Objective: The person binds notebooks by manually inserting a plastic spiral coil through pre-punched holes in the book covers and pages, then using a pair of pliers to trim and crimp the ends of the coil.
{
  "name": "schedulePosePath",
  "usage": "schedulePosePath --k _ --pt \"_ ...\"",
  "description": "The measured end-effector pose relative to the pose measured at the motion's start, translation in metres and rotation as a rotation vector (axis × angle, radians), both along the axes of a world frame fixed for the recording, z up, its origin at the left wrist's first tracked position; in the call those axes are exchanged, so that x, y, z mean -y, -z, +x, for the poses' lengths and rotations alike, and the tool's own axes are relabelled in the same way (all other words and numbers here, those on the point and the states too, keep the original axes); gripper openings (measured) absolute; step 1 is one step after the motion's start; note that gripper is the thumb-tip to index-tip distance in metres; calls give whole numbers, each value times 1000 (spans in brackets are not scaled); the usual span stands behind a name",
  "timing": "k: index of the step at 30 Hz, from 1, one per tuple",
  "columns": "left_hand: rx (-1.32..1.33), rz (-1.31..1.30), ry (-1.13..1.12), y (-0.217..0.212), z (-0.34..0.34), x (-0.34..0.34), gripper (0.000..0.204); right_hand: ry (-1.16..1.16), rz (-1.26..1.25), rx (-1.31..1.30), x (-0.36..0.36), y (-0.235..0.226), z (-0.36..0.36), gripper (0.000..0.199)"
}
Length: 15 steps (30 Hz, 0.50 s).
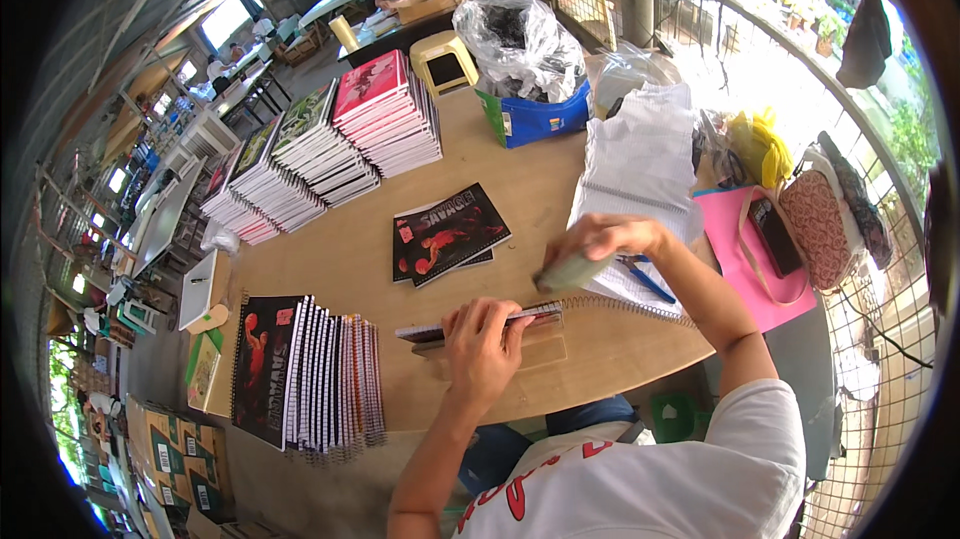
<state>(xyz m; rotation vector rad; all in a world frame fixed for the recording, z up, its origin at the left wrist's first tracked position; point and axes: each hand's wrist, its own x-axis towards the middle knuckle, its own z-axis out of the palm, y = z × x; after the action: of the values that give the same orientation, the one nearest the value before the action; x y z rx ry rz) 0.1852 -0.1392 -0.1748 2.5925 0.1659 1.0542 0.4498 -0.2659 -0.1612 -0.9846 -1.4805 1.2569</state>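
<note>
- Two hands of mine over the table (530, 169); left hand (482, 339) on the notebook, right hand (615, 237) farther out and to its right, apart from it;
- notebook (420, 335) stands on edge near the table's front rim, directly under my left fingers; long axis roughly left to right, right end slightly farther from me;
- wire coil (640, 307) runs off the notebook's right end toward my right forearm; left hand is nearer the notebook, right hand nearer the coil;
- left fingers bent over the top edge, thumb on the near side; grasping the notebook, hardly any gap;
- right fingers wrapped around a grey-green object (575, 271); blurred, kind unclear; it slants down-left toward the notebook's right end; contact with the coil, cannot tell;
- blue-handled pliers (652, 282) lie on white paper (635, 159), untouched; flat notebooks (455, 229) lie beyond my left hand; coil-bound row (325, 369) sits to its left.
</note>
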Motion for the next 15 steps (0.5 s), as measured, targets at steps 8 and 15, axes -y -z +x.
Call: schedulePosePath --k 8,15 --pt "-35 -8 17 -4 3 0 19 57 -52 271 -7 6 2 68" --pt "-58 7 1 0 3 -2 37 86 -235 591 -22 -24 0 66"
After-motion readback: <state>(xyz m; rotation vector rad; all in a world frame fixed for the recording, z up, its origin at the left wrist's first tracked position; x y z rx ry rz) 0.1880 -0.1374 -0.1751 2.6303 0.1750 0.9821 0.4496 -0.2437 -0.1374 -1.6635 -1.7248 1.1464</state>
